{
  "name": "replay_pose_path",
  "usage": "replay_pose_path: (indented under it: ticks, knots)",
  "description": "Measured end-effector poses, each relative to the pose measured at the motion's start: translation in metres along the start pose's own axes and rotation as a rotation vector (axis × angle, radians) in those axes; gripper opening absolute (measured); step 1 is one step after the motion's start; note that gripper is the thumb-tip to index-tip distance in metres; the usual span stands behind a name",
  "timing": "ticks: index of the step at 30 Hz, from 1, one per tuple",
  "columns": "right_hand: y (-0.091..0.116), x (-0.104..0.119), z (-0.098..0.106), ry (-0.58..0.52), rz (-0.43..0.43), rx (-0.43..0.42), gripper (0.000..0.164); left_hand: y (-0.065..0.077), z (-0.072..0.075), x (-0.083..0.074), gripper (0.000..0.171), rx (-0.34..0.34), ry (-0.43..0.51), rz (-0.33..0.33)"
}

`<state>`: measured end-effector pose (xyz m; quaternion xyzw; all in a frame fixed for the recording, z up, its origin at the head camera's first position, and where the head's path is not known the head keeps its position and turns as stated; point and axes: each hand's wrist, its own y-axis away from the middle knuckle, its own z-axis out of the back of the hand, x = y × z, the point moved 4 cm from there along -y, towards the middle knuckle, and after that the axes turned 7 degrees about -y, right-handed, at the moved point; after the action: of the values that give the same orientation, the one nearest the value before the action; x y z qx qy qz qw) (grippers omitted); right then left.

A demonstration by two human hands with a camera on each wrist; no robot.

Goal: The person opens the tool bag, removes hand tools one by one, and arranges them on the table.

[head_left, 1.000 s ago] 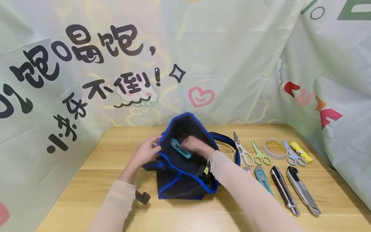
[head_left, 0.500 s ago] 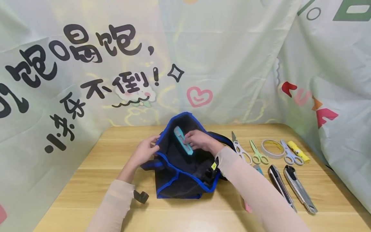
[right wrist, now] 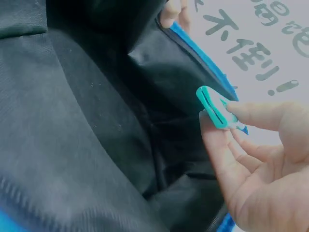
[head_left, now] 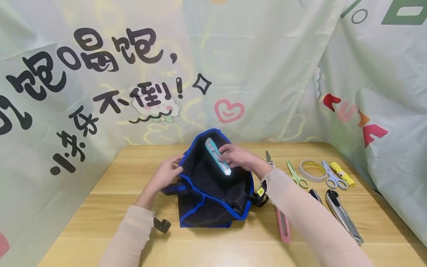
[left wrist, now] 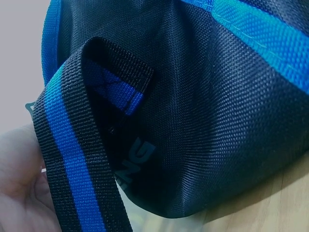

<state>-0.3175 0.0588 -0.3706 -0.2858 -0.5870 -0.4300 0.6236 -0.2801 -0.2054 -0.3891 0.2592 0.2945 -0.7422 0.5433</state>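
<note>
A black bag with blue edging (head_left: 213,207) stands on the table with its mouth wide apart. My left hand (head_left: 165,173) pinches its left rim; in the left wrist view the black-and-blue strap (left wrist: 72,145) hangs in front of that hand. Over the bag's mouth my right hand (head_left: 235,156) holds a teal box cutter (head_left: 213,150) between thumb and fingers, tilted with one end up and to the left. The right wrist view shows the cutter (right wrist: 212,106) end-on above the dark bag interior (right wrist: 120,130).
Right of the bag lie a pink box cutter (head_left: 283,226), a large silver-and-black cutter (head_left: 345,218), green scissors (head_left: 295,174), blue scissors (head_left: 333,178), a tape roll (head_left: 313,178) and a yellow tube (head_left: 343,174). More scissors and another cutter are partly behind the right arm. A printed curtain (head_left: 267,74) hangs behind.
My right hand has raised the teal box cutter out of the bag's depth, up and to the right. The left hand keeps its hold on the rim.
</note>
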Motion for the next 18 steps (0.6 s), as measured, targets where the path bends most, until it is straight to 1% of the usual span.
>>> replay_pose_path:
  ticks: [5, 8, 11, 15, 18]
  knots:
    - [0.020, 0.004, 0.012, 0.052, 0.025, 0.021, 0.043, -0.001, -0.001, 0.003, 0.050, 0.000, -0.006, 0.001]
    - [0.033, 0.009, 0.021, 0.070, 0.029, 0.018, 0.045, -0.001, -0.001, 0.004, 0.050, -0.004, -0.011, -0.002]
    - [0.044, 0.013, 0.029, 0.059, 0.043, 0.017, 0.045, -0.001, 0.000, 0.004, 0.050, -0.008, -0.012, -0.006]
    - [0.056, 0.012, 0.042, 0.034, 0.072, 0.006, 0.044, -0.002, 0.000, 0.004, 0.050, -0.005, -0.017, -0.011]
    - [0.067, 0.009, 0.054, 0.054, 0.079, -0.018, 0.044, -0.002, 0.000, 0.003, 0.050, -0.006, -0.015, -0.010]
